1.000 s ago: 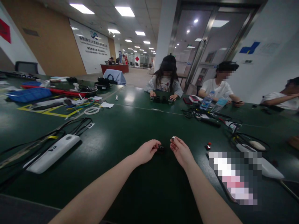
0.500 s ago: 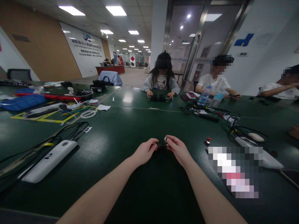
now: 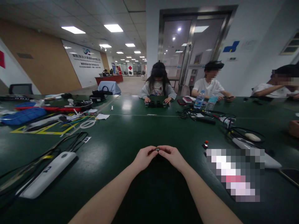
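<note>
My left hand [image 3: 146, 157] and my right hand [image 3: 170, 155] meet at the fingertips above the dark green table [image 3: 121, 133]. Between the thumbs and forefingers of both is a small dark object [image 3: 157, 149], mostly covered by the fingers; its details are too small to tell. Both hands are closed in a pinch on it. To the right of my right hand a small red and black item [image 3: 205, 144] rests on the table.
A white power strip [image 3: 50, 174] with cables lies at the left. Further off are a blue tray [image 3: 23, 116] and bottles [image 3: 199, 100]. At the right, another white strip [image 3: 268, 158] and cables. A person [image 3: 158, 84] sits opposite; others sit at the right.
My hands have come together; the right hand has moved left to meet the left at the small dark object. The view has tilted slightly upward.
</note>
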`<state>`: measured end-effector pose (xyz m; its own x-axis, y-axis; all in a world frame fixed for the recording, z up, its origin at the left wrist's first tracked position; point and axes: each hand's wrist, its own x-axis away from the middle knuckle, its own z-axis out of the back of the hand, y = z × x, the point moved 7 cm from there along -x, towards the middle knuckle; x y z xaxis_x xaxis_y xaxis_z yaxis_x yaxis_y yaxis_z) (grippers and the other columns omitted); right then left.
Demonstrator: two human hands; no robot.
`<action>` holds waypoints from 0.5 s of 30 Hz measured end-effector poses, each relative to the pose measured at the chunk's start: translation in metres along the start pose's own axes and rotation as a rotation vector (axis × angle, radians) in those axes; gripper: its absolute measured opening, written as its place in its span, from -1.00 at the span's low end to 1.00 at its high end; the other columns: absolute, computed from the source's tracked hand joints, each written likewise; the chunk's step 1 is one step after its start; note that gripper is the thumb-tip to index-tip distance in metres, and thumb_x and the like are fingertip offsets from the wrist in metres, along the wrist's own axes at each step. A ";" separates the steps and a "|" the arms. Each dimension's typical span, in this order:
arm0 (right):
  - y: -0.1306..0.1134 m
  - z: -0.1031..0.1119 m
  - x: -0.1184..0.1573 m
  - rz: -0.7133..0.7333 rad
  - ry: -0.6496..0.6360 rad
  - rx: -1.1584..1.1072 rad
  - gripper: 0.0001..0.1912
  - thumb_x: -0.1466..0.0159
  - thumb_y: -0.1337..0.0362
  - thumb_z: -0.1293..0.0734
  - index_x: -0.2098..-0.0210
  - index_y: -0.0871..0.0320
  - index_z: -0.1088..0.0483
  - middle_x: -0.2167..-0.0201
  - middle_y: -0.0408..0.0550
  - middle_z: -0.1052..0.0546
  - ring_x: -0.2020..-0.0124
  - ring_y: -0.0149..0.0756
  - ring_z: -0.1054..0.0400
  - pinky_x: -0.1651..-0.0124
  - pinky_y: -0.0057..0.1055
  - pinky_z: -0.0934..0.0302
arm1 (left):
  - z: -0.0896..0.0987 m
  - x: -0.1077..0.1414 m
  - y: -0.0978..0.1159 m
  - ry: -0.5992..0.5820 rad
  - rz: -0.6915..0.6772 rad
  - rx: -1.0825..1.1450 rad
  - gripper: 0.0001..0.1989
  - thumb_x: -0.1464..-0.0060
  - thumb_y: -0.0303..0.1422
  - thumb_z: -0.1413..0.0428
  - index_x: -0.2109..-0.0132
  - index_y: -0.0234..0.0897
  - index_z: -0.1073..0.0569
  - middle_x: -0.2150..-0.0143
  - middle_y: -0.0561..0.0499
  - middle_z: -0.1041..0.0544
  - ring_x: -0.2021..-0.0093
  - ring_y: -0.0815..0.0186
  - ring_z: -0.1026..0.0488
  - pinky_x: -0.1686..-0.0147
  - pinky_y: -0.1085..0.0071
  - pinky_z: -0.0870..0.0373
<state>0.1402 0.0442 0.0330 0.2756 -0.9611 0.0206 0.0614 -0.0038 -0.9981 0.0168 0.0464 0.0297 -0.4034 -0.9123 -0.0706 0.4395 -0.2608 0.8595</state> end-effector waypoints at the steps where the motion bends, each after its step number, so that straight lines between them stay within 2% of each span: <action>1: 0.000 0.001 0.000 -0.001 0.008 0.009 -0.73 -0.02 0.18 -0.33 0.26 0.05 -0.44 0.31 -0.12 -0.51 0.25 -0.28 -0.34 0.15 -0.31 -0.15 | 0.000 0.001 0.000 0.000 0.005 -0.004 -0.70 -0.06 -0.20 0.10 0.14 -0.23 -0.37 0.27 0.04 -0.42 0.29 0.37 -0.35 0.28 0.41 -0.28; 5: 0.005 0.013 -0.003 -0.031 0.118 0.011 -0.75 -0.06 0.14 -0.29 0.28 0.06 -0.45 0.37 -0.12 -0.50 0.33 -0.31 -0.32 0.24 -0.34 -0.17 | 0.002 0.004 0.001 -0.067 0.018 -0.054 -0.68 -0.05 -0.15 0.11 0.18 -0.24 -0.38 0.30 0.05 -0.42 0.33 0.39 -0.34 0.32 0.43 -0.27; 8: 0.013 0.019 -0.006 -0.063 0.154 -0.046 -0.74 -0.08 0.13 -0.27 0.27 0.07 -0.44 0.37 -0.10 -0.49 0.36 -0.33 -0.31 0.26 -0.34 -0.18 | 0.014 0.006 0.000 -0.076 0.017 -0.141 -0.69 -0.03 -0.16 0.09 0.20 -0.22 -0.39 0.30 0.06 -0.43 0.33 0.38 -0.35 0.33 0.44 -0.26; 11: 0.017 0.022 -0.007 -0.077 0.153 -0.084 -0.76 -0.07 0.14 -0.29 0.29 0.07 -0.44 0.38 -0.09 -0.49 0.36 -0.34 -0.32 0.27 -0.35 -0.19 | 0.043 0.010 -0.012 -0.018 0.057 -0.245 -0.69 -0.01 -0.15 0.09 0.21 -0.22 -0.40 0.30 0.04 -0.44 0.33 0.36 -0.36 0.34 0.42 -0.26; 15: 0.018 0.022 -0.006 -0.091 0.136 -0.116 -0.79 -0.04 0.18 -0.32 0.32 0.08 -0.45 0.39 -0.10 -0.49 0.37 -0.33 -0.33 0.28 -0.34 -0.19 | 0.101 0.029 -0.040 0.124 0.153 -0.346 -0.67 0.02 -0.13 0.08 0.24 -0.24 -0.40 0.32 0.01 -0.46 0.33 0.31 -0.39 0.33 0.40 -0.28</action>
<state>0.1607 0.0563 0.0161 0.1415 -0.9837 0.1113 -0.0324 -0.1170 -0.9926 -0.0939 0.0622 0.0446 -0.2215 -0.9746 -0.0335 0.7402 -0.1904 0.6449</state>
